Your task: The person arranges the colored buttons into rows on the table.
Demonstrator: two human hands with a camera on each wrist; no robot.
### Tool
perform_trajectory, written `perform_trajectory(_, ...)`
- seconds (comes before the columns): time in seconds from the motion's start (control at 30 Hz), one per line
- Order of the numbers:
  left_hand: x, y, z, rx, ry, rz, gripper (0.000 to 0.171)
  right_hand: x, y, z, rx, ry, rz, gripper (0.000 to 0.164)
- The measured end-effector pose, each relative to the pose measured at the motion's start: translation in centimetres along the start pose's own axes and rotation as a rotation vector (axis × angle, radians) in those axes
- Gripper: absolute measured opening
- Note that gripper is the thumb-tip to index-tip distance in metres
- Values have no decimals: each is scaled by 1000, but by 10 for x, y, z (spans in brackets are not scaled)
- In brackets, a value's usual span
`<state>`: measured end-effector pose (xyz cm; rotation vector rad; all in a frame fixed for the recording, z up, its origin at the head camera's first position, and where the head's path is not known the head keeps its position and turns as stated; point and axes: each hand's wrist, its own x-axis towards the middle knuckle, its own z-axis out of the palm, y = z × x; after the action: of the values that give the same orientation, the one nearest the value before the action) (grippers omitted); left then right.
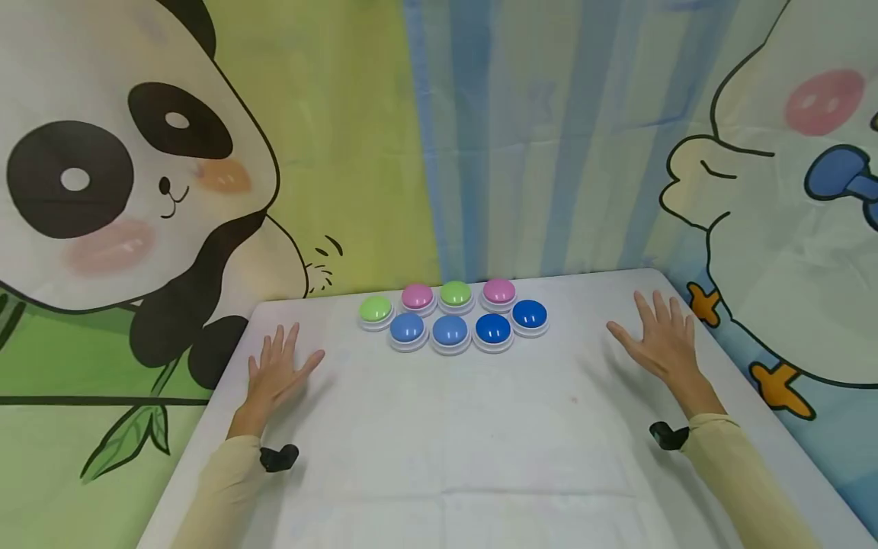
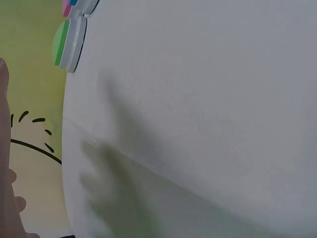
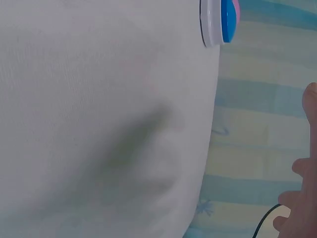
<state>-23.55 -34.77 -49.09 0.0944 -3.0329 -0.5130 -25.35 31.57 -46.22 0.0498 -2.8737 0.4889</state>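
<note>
Several round push buttons with white bases stand grouped at the far middle of the white table [image 1: 521, 442]. The back ones are a green button [image 1: 375, 309], a pink button [image 1: 417, 296], another green button [image 1: 456, 293] and another pink button [image 1: 498, 291]. Light blue buttons [image 1: 450, 331] and dark blue buttons [image 1: 493, 329] sit in front and at the right. My left hand [image 1: 276, 374], fingers spread, is held over the table left of the group. To the right, my right hand [image 1: 664, 343] is likewise spread, palm down. Both hands hold nothing and cast shadows on the tabletop.
A printed cloth backdrop [image 1: 329, 152] with a panda hangs behind the table's far edge; a white cartoon figure [image 1: 789, 252] is on the right side. Each wrist carries a small black camera, the left camera [image 1: 279, 458] and the right camera [image 1: 668, 435].
</note>
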Motion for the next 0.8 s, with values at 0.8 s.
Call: perform_trajectory(0.8,37,96,23,-22,-21,115,94,28,-101,38,-15,-67,-153,90)
